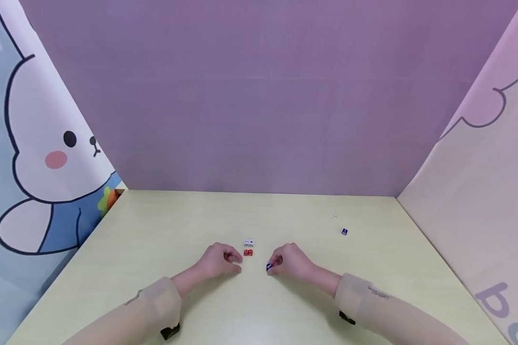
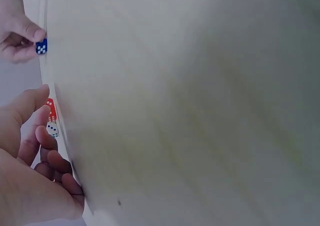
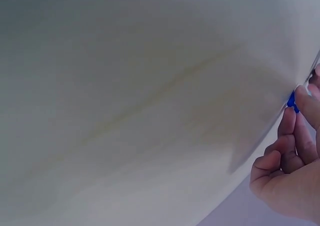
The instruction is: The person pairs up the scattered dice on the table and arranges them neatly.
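Note:
Between thumb and fingers, my right hand pinches a small dark blue die with white dots, just over or on the table. The left wrist view shows this blue die and its dotted face. Red dice sit in the middle of the table, with white dice right behind them. To their left my left hand holds nothing; its thumb and forefinger are spread apart. In the left wrist view its fingers partly hide a red die and a white die.
Another blue die lies farther back on the right of the pale table. A purple panel rises along the back edge, and printed panels stand at both sides.

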Motion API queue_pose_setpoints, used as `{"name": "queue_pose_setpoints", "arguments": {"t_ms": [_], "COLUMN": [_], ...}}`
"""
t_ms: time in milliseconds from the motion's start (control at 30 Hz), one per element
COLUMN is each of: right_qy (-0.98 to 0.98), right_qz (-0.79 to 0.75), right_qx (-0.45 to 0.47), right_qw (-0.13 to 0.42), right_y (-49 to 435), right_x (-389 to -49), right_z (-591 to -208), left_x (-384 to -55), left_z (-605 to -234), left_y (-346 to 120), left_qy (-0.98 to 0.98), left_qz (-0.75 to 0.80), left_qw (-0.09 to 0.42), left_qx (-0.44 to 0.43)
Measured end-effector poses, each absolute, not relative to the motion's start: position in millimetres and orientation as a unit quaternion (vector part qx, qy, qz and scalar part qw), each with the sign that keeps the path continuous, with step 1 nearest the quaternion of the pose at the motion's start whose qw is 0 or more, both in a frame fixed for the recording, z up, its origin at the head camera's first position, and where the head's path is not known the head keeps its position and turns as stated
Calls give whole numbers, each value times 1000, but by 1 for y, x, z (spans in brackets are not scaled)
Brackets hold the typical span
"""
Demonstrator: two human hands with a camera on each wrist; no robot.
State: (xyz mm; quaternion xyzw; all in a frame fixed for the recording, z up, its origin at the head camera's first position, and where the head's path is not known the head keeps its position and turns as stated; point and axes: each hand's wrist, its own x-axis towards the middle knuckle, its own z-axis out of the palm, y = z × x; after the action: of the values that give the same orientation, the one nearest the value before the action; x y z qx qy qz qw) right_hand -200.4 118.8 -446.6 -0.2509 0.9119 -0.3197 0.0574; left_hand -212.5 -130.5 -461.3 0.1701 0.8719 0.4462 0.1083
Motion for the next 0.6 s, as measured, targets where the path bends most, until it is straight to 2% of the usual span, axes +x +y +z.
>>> {"name": "queue_pose_setpoints", "arguments": {"t_ms": [267, 600], "right_qy": [910, 907], "right_qz": [-316, -306], "right_qx": [-259, -283], "right_qw": [75, 65], "right_y": [95, 71], "right_x": [-200, -202], "right_z": [-447, -446], "left_x": [-209, -210], "left_z": [-462, -463], "left_y": [-130, -129], "left_qy": [878, 884], "left_qz": [425, 406], "left_qw": [101, 97], "left_qx": [196, 209]}}
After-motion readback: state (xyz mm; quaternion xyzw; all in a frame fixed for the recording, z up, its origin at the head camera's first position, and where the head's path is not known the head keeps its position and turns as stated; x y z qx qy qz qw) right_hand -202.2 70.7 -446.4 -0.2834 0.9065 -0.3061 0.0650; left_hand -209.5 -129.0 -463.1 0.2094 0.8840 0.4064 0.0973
